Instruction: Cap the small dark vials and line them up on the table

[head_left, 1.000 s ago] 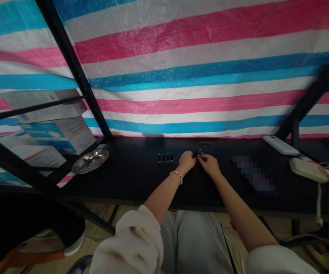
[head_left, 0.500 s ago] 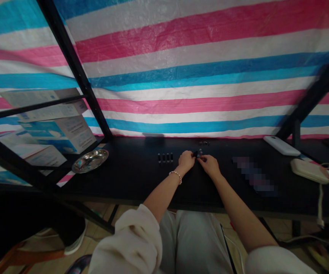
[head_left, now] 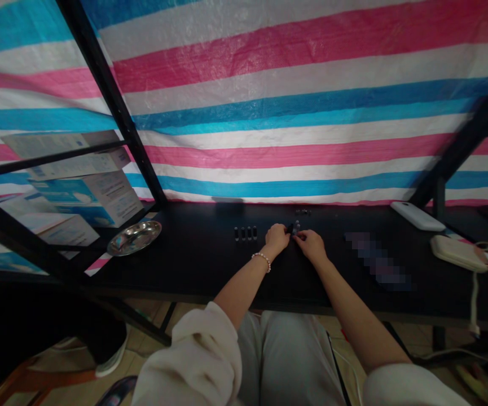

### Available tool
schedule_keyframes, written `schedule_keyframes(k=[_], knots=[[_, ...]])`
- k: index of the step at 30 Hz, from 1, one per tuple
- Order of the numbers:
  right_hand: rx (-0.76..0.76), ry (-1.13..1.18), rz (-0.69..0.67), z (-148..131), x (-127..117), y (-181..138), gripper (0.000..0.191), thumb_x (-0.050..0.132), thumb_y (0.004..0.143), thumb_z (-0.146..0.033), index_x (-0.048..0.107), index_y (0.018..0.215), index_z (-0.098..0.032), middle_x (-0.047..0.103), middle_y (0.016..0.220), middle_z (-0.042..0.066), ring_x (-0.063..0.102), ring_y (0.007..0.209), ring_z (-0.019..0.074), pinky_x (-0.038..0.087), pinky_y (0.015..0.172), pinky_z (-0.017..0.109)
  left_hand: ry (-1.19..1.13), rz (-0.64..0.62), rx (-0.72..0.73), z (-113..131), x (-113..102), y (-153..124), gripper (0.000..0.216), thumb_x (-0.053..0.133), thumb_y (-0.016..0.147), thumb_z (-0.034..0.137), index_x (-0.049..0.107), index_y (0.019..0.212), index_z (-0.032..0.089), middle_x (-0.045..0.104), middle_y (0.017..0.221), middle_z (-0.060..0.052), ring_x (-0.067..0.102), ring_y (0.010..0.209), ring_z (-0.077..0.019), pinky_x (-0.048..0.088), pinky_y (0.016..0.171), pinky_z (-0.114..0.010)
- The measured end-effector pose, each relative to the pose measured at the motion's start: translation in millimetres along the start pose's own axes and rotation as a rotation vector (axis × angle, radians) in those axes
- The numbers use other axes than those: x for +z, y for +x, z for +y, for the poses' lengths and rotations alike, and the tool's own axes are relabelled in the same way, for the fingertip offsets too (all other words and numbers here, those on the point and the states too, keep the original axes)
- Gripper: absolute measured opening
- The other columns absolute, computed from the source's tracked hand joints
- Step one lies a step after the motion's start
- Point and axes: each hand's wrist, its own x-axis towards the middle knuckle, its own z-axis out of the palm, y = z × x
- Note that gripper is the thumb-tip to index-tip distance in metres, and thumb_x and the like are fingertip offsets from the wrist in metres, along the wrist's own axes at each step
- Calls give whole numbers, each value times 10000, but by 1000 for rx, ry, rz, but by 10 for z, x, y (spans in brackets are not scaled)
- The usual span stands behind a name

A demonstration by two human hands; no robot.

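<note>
My left hand [head_left: 276,238] and my right hand [head_left: 310,243] meet over the black table [head_left: 201,259], fingertips pinched together on a small dark part [head_left: 293,228] held between them. A bead bracelet circles my left wrist. A row of several small black upright pieces [head_left: 245,233] stands just left of my left hand. A few more tiny dark pieces [head_left: 302,212] lie behind the hands near the tarp.
A steel dish [head_left: 134,238] sits at the table's left, beside stacked cartons [head_left: 83,192] on a black rack. At the right lie a white flat device [head_left: 417,215], a pink-and-cream pouch [head_left: 457,251] and a cable. A striped tarp [head_left: 294,101] hangs behind.
</note>
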Motion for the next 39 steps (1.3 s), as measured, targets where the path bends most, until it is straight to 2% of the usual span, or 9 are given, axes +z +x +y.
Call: schedule_keyframes(k=[7,11,15,18,23,26,30,36,39], knots=[[5,8,15,-1,5,-6,272,514,783,-369,677,878,-174,634,820,67,583,747,177,384,620,259,-23,27,-9,-5,-48,-30,212,577,741,239,648,919,148,631,1004,-122,591,946,-214,451,822,-310],[6,14,35,-2,12,-11,269,516,781,-372,677,866,-174,633,815,66,582,762,185,392,633,268,-96,103,22,-16,-164,-147,188,592,735,243,642,896,159,649,898,-88,606,848,-192,463,786,-301],[5,15,36,7,21,-9,276,517,776,-382,673,869,-175,627,802,58,577,748,182,389,626,270,-135,156,36,-76,-384,-332,179,589,747,263,636,899,180,649,746,-43,606,709,-172,469,721,-296],[-1,20,40,18,27,-7,279,517,770,-388,671,857,-172,616,772,49,570,721,172,382,610,263,-118,195,21,-180,-596,-484,199,581,757,263,624,939,194,640,708,-25,599,687,-161,464,704,-283],[13,43,32,27,33,-8,286,511,762,-409,662,835,-178,603,752,34,557,678,160,366,578,257,-54,217,-63,-409,-917,-642,355,606,744,267,561,1091,213,649,755,-35,610,728,-173,459,691,-274],[16,49,34,30,37,-8,287,513,758,-411,660,835,-176,602,745,35,556,685,164,365,582,258,11,198,-111,-513,-1036,-653,427,631,724,259,541,1139,216,657,819,-58,616,761,-182,459,712,-274],[15,56,46,43,56,0,294,513,754,-418,657,834,-174,603,746,39,553,689,167,367,589,261,64,159,-92,-571,-1061,-603,424,627,729,271,551,1142,214,660,898,-78,615,826,-191,455,744,-271],[24,81,70,66,95,11,271,539,736,-404,656,823,-176,604,749,42,552,694,166,375,610,263,107,127,-84,-550,-944,-496,401,610,745,308,566,1133,212,634,1065,-96,585,971,-222,436,820,-301],[26,89,72,62,91,6,266,547,727,-413,647,801,-178,589,733,39,546,688,168,365,596,264,121,116,-95,-531,-909,-447,360,595,758,320,590,1101,210,632,1077,-100,580,985,-236,436,823,-317]])
